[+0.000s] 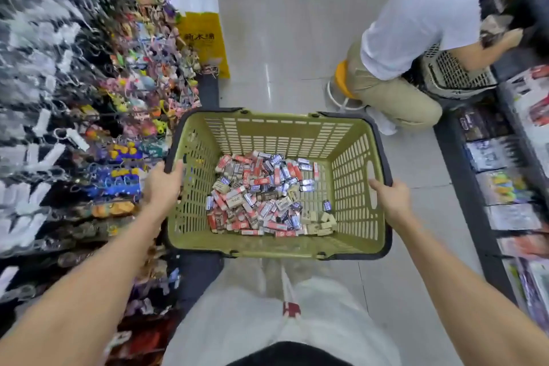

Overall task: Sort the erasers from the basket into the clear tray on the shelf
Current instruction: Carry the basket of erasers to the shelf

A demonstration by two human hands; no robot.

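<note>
An olive-green plastic basket (276,125) with a dark rim hangs in front of me above the aisle floor. Its bottom holds a heap of several small wrapped erasers (261,196) in red, blue and beige sleeves. My left hand (162,187) grips the basket's left rim, fingers curled over the edge. My right hand (390,197) grips the right rim by the handle slot. No clear tray is in view.
Racks of keychains and small trinkets (89,98) line the left side. Shelves of packaged goods (505,187) run along the right. A person (416,38) crouches on a yellow stool (341,74) ahead right beside a grey basket (454,74). A yellow bag (205,38) leans at the left.
</note>
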